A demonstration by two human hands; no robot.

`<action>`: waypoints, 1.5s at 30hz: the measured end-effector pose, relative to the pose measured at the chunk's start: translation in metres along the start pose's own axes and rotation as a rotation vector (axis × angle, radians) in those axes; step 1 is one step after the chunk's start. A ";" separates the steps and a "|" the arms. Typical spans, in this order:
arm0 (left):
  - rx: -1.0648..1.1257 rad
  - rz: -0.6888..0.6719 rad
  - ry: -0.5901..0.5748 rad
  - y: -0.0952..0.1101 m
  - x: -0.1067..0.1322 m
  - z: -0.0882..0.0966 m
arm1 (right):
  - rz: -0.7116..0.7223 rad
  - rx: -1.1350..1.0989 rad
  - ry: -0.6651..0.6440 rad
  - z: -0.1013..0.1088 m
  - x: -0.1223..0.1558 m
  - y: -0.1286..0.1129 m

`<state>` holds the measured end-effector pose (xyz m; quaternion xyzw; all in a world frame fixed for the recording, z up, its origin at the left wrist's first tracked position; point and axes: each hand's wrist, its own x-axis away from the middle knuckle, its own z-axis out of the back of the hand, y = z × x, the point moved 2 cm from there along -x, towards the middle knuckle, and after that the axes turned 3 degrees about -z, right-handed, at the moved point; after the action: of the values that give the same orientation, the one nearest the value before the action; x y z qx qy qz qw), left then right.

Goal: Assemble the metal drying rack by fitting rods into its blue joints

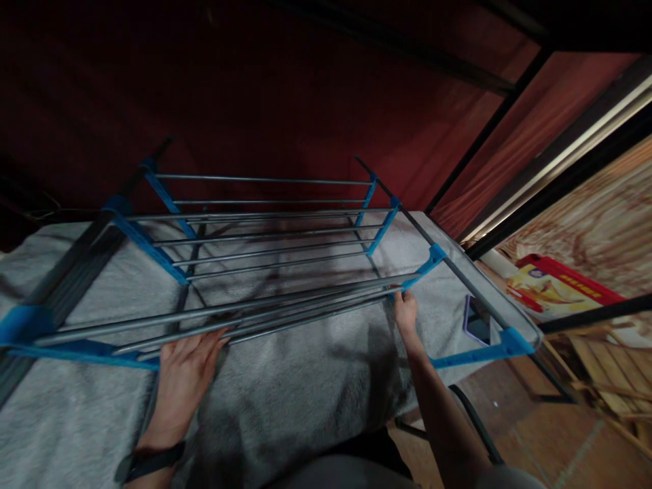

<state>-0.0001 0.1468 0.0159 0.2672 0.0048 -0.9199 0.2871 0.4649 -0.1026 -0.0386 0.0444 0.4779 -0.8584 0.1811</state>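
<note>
Step in hand: judged to be the handling of the metal rods along the near side of the blue-jointed rack, apparently at their fit to the brackets. The next move, in the inspector's judgement, calls for both rod ends to be held level with the blue brackets at either end of the rack; the seating of each end cannot be confirmed.

Position: the rods span the rack's near side, beneath the left hand and running to the right hand. The two hands are well apart. The left hand lies over the rods toward the rack's left end; whether its fingers grip them cannot be told. The right hand is pinched on the rod ends near the rack's right near bracket.

Surroundings: grey cloth lies under the rack; a phone rests near its right rail.
</note>
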 end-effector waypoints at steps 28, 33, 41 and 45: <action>0.118 0.933 0.303 -0.013 0.068 -0.021 | 0.922 0.265 -0.484 -0.066 0.082 -0.019; 0.095 0.960 0.302 -0.018 0.068 -0.025 | 0.990 0.267 -0.514 -0.065 0.076 -0.013; 0.099 0.968 0.293 -0.016 0.066 -0.023 | 1.004 0.349 -0.630 -0.065 0.066 -0.012; 0.097 0.973 0.290 -0.017 0.066 -0.024 | 1.066 0.463 -0.665 -0.065 0.066 -0.021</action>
<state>-0.0427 0.1301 -0.0395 0.3763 -0.1233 -0.6323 0.6658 0.3898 -0.0564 -0.0733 0.0454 0.1127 -0.6998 0.7039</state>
